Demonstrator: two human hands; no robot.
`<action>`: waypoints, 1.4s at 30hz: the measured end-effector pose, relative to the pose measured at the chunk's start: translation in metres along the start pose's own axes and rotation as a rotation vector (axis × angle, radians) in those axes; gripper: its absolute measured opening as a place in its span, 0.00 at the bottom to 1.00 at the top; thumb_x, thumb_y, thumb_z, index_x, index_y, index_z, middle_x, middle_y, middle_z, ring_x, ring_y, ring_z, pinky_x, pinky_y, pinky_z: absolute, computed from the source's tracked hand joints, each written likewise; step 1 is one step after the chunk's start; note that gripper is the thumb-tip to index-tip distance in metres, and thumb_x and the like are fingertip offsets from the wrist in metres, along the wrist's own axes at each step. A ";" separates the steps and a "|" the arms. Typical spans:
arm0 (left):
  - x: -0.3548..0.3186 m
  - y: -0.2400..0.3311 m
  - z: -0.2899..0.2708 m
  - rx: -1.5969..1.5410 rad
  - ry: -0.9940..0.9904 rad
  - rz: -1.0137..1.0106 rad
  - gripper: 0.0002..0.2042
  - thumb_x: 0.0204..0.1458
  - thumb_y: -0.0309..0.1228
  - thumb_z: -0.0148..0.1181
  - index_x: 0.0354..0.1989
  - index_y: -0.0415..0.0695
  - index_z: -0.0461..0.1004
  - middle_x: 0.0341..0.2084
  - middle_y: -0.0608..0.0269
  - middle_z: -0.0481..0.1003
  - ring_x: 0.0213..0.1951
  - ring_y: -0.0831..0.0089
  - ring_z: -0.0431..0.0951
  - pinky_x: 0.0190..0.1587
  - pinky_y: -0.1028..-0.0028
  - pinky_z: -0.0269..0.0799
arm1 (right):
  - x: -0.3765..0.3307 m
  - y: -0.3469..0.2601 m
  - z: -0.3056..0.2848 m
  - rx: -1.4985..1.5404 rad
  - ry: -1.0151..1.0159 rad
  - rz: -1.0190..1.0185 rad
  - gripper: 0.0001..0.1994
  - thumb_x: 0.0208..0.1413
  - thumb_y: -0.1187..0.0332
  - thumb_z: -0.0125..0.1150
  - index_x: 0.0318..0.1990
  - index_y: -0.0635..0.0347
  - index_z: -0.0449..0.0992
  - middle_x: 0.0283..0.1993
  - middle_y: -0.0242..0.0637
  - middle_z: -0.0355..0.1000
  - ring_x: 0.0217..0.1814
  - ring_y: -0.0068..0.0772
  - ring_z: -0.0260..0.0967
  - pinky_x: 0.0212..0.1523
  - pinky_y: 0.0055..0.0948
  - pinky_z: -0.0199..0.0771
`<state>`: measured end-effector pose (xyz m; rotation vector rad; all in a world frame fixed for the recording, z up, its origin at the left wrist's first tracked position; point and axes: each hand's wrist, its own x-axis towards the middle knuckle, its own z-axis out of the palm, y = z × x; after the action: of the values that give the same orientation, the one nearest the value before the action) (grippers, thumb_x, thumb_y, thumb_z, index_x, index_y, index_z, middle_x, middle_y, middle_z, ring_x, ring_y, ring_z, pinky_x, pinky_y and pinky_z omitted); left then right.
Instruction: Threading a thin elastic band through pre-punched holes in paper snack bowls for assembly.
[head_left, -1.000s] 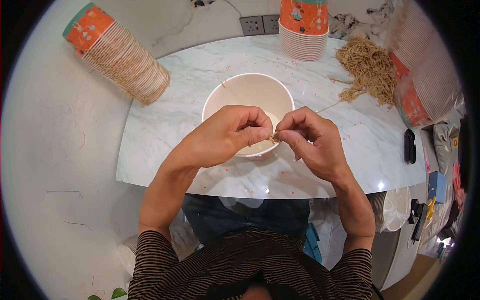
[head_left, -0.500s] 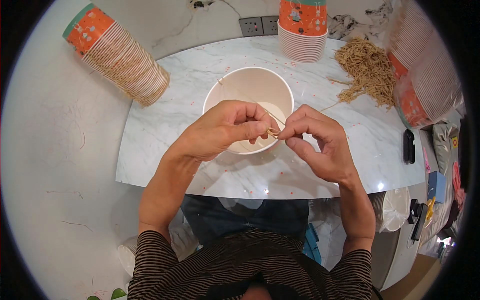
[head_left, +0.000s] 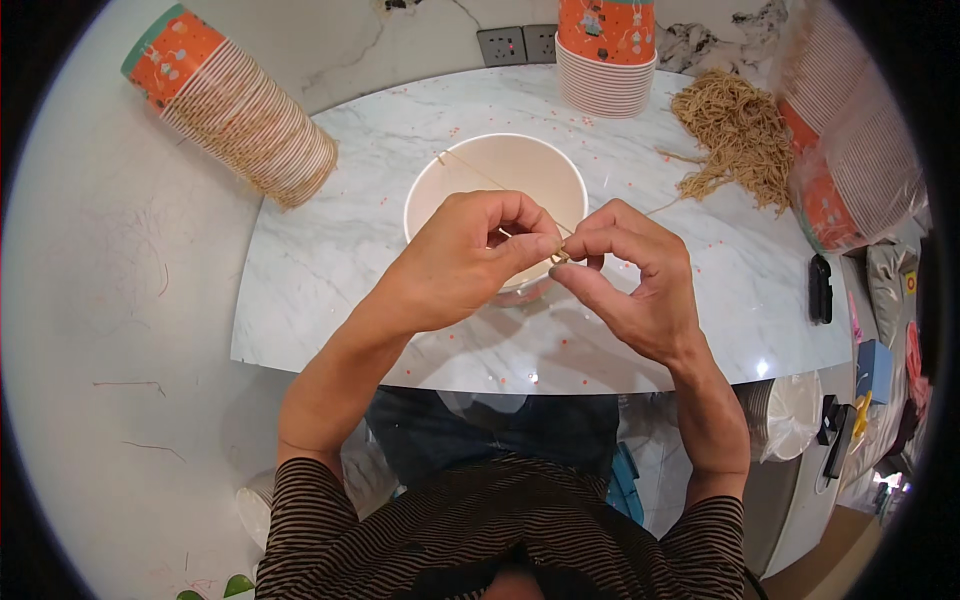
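A white-lined paper bucket (head_left: 427, 200) stands upright on the marbled table in front of me. A thin tan cord (head_left: 480, 173) runs from its far left rim across the mouth towards my hands. Above the near right rim, my left hand (head_left: 455, 262) pinches the cord between thumb and index finger. My right hand (head_left: 640, 280) meets it there, thumb and fingertips closed on a small loop of the same cord. The fingers partly cover that loop, so whether it is knotted is hidden. Both hands hide much of the bucket's near side.
Nested orange buckets with tan cords (head_left: 250, 125) lean at the left, and another bucket stack (head_left: 606, 80) stands at the back. A tangled heap of cord (head_left: 735, 135) lies at right, beside plastic-wrapped buckets (head_left: 865, 170). A black object (head_left: 820, 290) rests near the right edge.
My left hand has tipped over and come slightly right and up, closer to my right hand. The right thumb has moved in to the cord loop, which sits slightly higher.
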<state>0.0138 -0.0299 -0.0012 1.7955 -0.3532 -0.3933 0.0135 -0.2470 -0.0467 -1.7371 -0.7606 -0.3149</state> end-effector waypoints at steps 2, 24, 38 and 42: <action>0.001 0.001 0.002 0.079 0.042 0.021 0.07 0.65 0.28 0.61 0.42 0.36 0.77 0.38 0.68 0.79 0.42 0.83 0.76 0.48 0.78 0.74 | -0.001 0.002 0.001 0.021 0.011 0.018 0.05 0.51 0.78 0.72 0.36 0.66 0.84 0.33 0.36 0.76 0.32 0.25 0.72 0.33 0.25 0.73; 0.006 0.004 0.001 0.065 0.029 0.032 0.12 0.55 0.24 0.71 0.45 0.39 0.76 0.32 0.71 0.78 0.36 0.85 0.75 0.44 0.80 0.73 | 0.000 0.009 -0.018 0.006 0.045 0.102 0.03 0.52 0.78 0.66 0.33 0.67 0.83 0.33 0.35 0.77 0.34 0.23 0.70 0.35 0.25 0.71; 0.006 0.003 0.004 0.281 0.047 0.023 0.04 0.59 0.24 0.64 0.36 0.35 0.79 0.30 0.70 0.79 0.34 0.83 0.73 0.41 0.78 0.73 | 0.000 0.026 -0.024 0.474 0.030 0.406 0.07 0.60 0.70 0.64 0.34 0.65 0.81 0.32 0.30 0.79 0.34 0.16 0.69 0.38 0.23 0.69; 0.003 0.002 0.002 0.364 0.040 0.057 0.04 0.58 0.24 0.64 0.36 0.36 0.79 0.28 0.70 0.78 0.33 0.82 0.73 0.41 0.76 0.73 | 0.000 0.027 -0.025 0.597 0.021 0.440 0.07 0.60 0.70 0.64 0.35 0.64 0.81 0.34 0.32 0.78 0.36 0.19 0.71 0.39 0.23 0.70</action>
<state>0.0156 -0.0336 -0.0004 2.1396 -0.4694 -0.2636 0.0349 -0.2738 -0.0596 -1.2779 -0.3812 0.1831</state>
